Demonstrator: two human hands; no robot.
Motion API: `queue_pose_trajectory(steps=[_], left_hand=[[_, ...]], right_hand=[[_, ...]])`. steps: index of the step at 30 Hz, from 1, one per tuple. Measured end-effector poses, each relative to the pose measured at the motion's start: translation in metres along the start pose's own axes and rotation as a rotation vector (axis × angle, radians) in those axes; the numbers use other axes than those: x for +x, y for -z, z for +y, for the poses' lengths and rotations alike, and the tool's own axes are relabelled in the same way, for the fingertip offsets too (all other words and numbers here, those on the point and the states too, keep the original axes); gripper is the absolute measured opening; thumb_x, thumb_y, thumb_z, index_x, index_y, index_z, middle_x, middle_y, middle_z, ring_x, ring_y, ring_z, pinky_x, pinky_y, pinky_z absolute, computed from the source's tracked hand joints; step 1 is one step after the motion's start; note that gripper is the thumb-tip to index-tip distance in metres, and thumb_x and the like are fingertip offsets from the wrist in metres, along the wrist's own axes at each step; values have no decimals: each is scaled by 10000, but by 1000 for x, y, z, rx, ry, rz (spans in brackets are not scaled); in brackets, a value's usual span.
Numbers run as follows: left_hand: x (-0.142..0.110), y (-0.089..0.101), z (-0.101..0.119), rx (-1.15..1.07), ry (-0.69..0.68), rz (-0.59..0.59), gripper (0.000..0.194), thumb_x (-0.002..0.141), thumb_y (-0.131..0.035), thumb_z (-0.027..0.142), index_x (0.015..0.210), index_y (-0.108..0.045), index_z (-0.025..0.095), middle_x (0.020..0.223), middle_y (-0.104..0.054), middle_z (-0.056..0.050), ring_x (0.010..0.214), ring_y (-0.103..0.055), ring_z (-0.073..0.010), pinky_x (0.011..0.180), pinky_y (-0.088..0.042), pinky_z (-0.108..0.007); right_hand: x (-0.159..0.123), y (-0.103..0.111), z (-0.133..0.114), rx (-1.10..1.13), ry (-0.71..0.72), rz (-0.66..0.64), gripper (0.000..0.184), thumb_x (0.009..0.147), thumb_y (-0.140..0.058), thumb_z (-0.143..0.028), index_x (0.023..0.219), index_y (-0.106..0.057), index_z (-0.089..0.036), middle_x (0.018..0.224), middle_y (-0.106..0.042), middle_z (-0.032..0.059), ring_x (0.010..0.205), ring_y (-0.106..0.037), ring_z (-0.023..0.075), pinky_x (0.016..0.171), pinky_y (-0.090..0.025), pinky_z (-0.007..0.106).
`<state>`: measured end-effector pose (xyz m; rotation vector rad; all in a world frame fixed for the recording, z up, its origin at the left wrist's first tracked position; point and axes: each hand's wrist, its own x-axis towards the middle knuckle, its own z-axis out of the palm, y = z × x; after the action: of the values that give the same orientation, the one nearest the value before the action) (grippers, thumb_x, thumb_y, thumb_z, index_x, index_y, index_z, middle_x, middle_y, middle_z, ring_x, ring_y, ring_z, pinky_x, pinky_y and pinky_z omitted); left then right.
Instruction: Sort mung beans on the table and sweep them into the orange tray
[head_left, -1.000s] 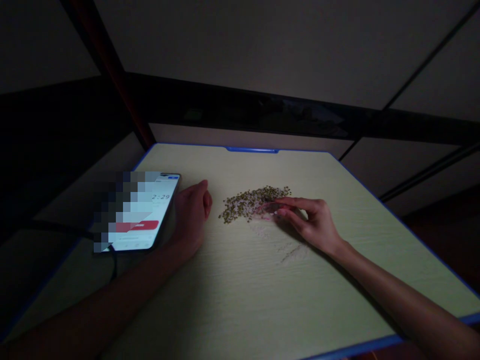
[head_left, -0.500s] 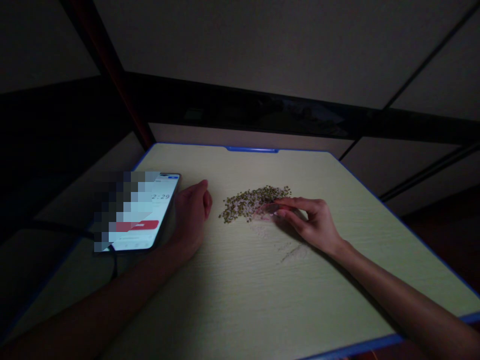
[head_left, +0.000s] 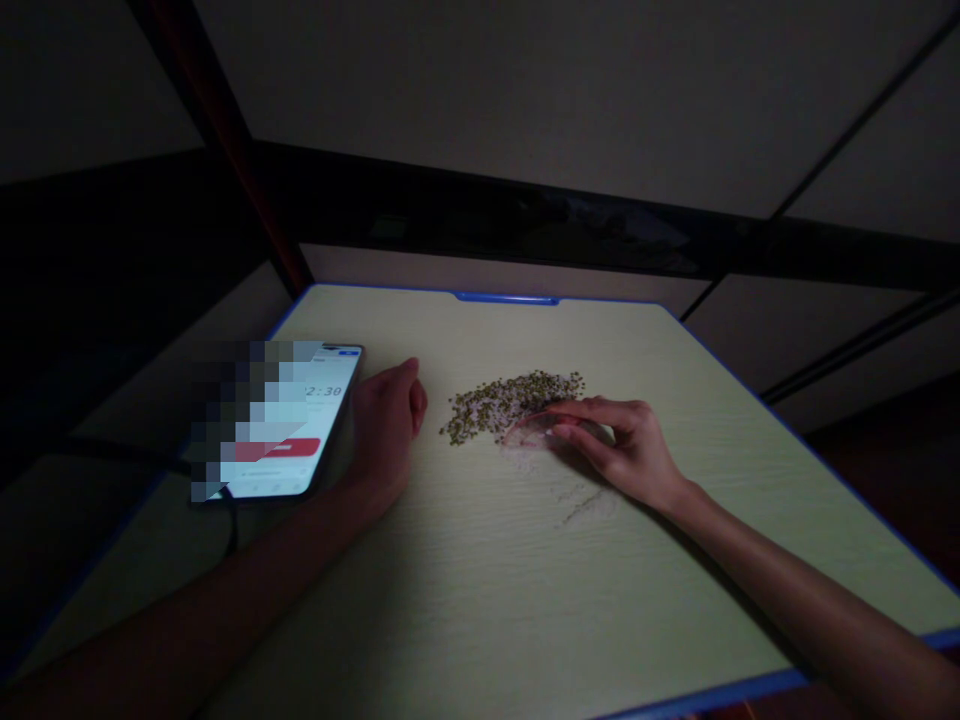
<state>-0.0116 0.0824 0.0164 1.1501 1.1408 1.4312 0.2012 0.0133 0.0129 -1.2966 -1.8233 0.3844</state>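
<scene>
Right hand's (head_left: 634,450) got a clear pinkish piece (head_left: 529,430) pinched at the fingertips (head_left: 565,431), grains (head_left: 480,405) just past them, left hand's (head_left: 384,425) curled fist-like, and the piece is probably light and slick, so grip the rim.

I count one left hand (head_left: 384,420) and one right hand (head_left: 626,445) — two of mine. I see one table (head_left: 510,600), one phone (head_left: 296,472), one cable (head_left: 232,520), one see-through piece (head_left: 526,432) and one heap of grains (head_left: 487,405) — too small to number.
</scene>
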Motion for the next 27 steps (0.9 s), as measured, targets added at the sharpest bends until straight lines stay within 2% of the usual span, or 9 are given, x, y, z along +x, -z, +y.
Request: queue_pose_trajectory(steps=[10, 27], left_hand=[[1, -1, 0, -8, 13, -6, 414, 772, -499, 219, 377, -377, 196, 337, -333, 45, 326, -282, -79, 367, -195, -240], [0, -1, 0, -8, 14, -11, 434, 785, -487, 192, 368, -368, 192, 328, -330, 44, 329, -290, -77, 376, -207, -241]], right_hand=[[0, -3, 2, -25, -27, 75, 204, 774, -631, -171, 929, -761, -146, 856, -776, 85, 709, -721, 204, 660, -567, 329], [-1, -6, 2, -1, 39, 33, 207, 814, -616, -181, 971, -746, -145, 876, -774, 88, 748, -716, 192, 690, -555, 320]])
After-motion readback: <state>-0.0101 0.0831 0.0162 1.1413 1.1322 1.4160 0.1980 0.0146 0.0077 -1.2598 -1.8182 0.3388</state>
